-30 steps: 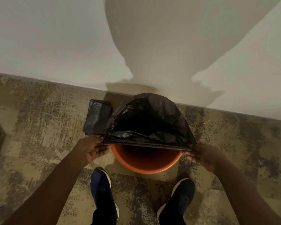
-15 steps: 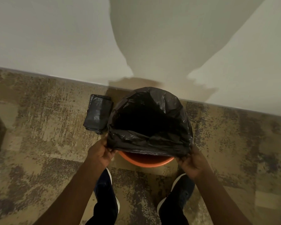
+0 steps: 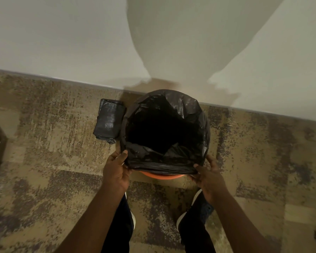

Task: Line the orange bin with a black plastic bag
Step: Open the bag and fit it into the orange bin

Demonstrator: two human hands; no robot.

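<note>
Head view: bag mouth is over the bin rim except at 6 o'clock, where orange shows. Left hand and right hand each pinch the near hem. Risks: thin film tears if overstretched; hem pops off the far rim; bin tips toward the feet. Spare roll sits at the bin's 9 o'clock.

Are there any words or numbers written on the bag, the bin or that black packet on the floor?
None: no words, numbers or signs show anywhere.
Black bag: plain, shiny plastic.
Orange bin: only a bare sliver of rim shows.
Folded black packet: no label to be seen.
Wall and carpet: blank.
</note>
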